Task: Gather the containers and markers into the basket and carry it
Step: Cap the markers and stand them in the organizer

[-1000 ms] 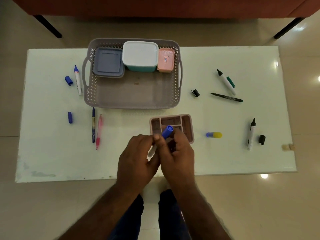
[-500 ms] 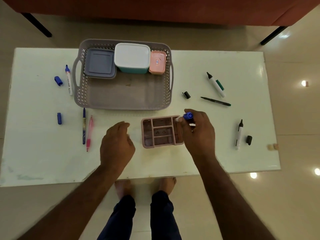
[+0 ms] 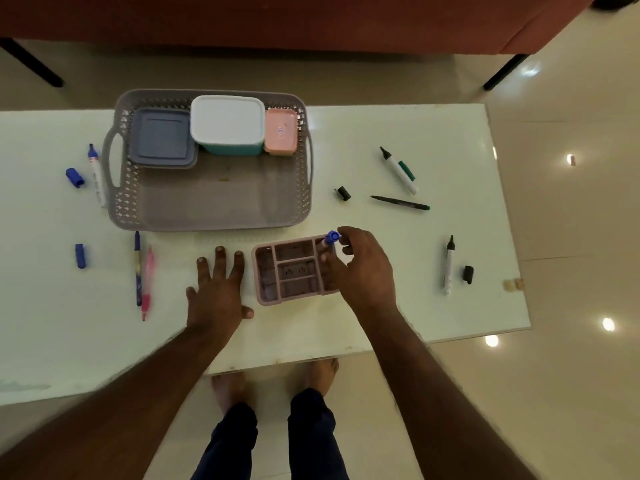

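Note:
A grey lattice basket (image 3: 121, 202) sits at the back left of the white table (image 3: 398, 313). It holds a blue-grey flat container (image 3: 161, 138), a white-lidded teal container (image 3: 227, 124) and a small pink container (image 3: 281, 131). In front of it lies a pink divided organiser (image 3: 294, 271). My right hand (image 3: 363, 271) holds a blue-capped marker (image 3: 330, 237) over the organiser's right compartment. My left hand (image 3: 218, 289) rests flat on the table just left of the organiser, fingers spread. Loose markers lie around: a blue one (image 3: 97, 178), a blue and a pink pen (image 3: 143, 271), a green one (image 3: 398, 169), a thin black pen (image 3: 400, 202), a black one (image 3: 448, 265).
Loose caps lie on the table: two blue (image 3: 74, 176) (image 3: 80, 255) at the left, two black (image 3: 343, 193) (image 3: 467, 273) at the right. A red-brown sofa (image 3: 311, 22) stands behind the table. My bare feet (image 3: 228, 386) are under the table's near edge.
My hands have parted: the right one carried the blue-capped marker to the organiser's right side, and the left one let go and settled flat on the table.

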